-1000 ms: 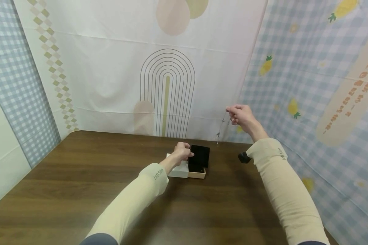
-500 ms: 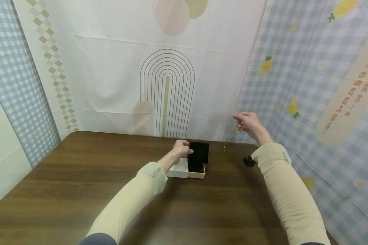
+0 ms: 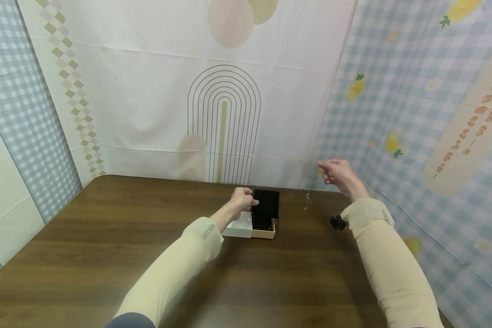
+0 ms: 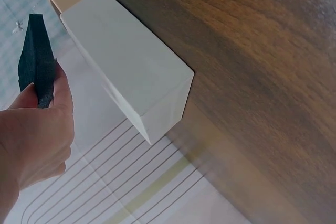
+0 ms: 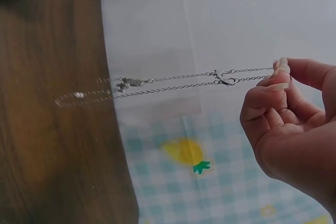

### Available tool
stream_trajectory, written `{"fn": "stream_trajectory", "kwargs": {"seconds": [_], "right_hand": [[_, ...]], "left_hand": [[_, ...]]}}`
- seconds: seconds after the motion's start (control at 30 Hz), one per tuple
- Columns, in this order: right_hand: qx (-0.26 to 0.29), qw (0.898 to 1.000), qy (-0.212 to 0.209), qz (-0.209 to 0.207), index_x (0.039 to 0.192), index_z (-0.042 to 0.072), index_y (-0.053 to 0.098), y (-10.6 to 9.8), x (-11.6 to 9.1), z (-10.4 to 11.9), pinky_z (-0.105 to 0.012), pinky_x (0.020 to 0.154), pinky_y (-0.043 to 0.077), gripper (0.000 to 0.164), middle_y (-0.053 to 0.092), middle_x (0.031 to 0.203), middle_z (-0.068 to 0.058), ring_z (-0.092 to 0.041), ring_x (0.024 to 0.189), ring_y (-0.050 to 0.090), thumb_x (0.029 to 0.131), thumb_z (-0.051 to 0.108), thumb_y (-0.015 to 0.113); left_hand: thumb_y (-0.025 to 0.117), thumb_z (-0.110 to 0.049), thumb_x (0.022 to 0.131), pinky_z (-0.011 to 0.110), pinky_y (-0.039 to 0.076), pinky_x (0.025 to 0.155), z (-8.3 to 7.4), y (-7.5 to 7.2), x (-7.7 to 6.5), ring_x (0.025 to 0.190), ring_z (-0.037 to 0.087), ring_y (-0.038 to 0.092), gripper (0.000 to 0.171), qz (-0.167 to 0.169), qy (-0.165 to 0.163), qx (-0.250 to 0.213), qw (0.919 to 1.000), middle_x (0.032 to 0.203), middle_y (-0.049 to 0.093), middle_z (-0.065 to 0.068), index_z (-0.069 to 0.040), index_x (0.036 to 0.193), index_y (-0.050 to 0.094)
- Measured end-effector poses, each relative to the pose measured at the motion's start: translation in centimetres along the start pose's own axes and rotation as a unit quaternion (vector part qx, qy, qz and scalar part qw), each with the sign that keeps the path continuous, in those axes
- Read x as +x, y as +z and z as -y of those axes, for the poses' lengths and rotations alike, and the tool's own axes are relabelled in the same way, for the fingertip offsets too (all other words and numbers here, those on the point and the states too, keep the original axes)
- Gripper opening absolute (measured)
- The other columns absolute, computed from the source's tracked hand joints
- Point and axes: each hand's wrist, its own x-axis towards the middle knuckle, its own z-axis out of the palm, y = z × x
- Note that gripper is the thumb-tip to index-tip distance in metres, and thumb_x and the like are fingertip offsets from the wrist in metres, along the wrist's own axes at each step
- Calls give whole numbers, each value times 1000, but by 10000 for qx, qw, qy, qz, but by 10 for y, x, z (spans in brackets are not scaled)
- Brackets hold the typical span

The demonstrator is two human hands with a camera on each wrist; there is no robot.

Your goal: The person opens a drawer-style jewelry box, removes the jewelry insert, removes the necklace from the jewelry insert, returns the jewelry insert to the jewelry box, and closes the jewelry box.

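Observation:
My right hand (image 3: 337,174) is raised near the back right of the table, thumb and fingertips pinching a thin silver chain necklace (image 5: 173,89). The necklace hangs doubled from the fingers, with small silver charms along it. Toward the back middle, my left hand (image 3: 242,200) pinches a black foam pad (image 4: 37,59) between thumb and fingers. The pad stands tilted up over a small jewelry box (image 3: 239,230), whose pale tan drawer (image 3: 263,235) is slid partway out of a white sleeve (image 4: 126,51). Dark lining shows inside the drawer.
A brown wooden table (image 3: 147,255) carries the box. Printed cloth hangs behind it (image 3: 147,100), with blue checked cloth (image 3: 426,118) close on the right side. A small black object (image 3: 338,222) sits at my right wrist.
My right hand has moved right and down with the necklace, which now hangs lower, in front of the table's back edge. My left hand has shifted slightly left with the foam pad.

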Motion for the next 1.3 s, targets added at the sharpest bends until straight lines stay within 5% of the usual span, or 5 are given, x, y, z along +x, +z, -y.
{"fn": "stream_trajectory", "kwargs": {"seconds": [0.6, 0.97, 1.3], "right_hand": [[-541, 9984, 159, -31, 98, 5, 53, -13, -1, -28, -16, 53, 47, 11, 54, 65, 8, -4, 55, 50, 99, 15, 50], [-596, 9981, 150, 46, 72, 14, 57, -15, -1, -43, -17, 49, 46, 27, 53, 60, 6, -4, 52, 51, 98, 13, 51], [-629, 9968, 458, 173, 82, 13, 59, -16, 1, -56, -18, 53, 49, 17, 58, 67, 6, -4, 54, 53, 98, 14, 52]], "left_hand": [[64, -3, 89, 57, 34, 112, 1, -1, -4, 116, 41, 60, 53, -33, -53, -56, 10000, 144, 46, 21, -1, 139, 45], [64, -2, 89, 56, 34, 112, 3, -2, -3, 117, 42, 59, 53, -34, -61, -83, 9999, 144, 46, 22, -1, 139, 45], [64, -2, 89, 54, 37, 110, 6, -6, -3, 118, 41, 58, 54, -50, -79, -97, 9999, 145, 44, 22, -1, 139, 45]]}}
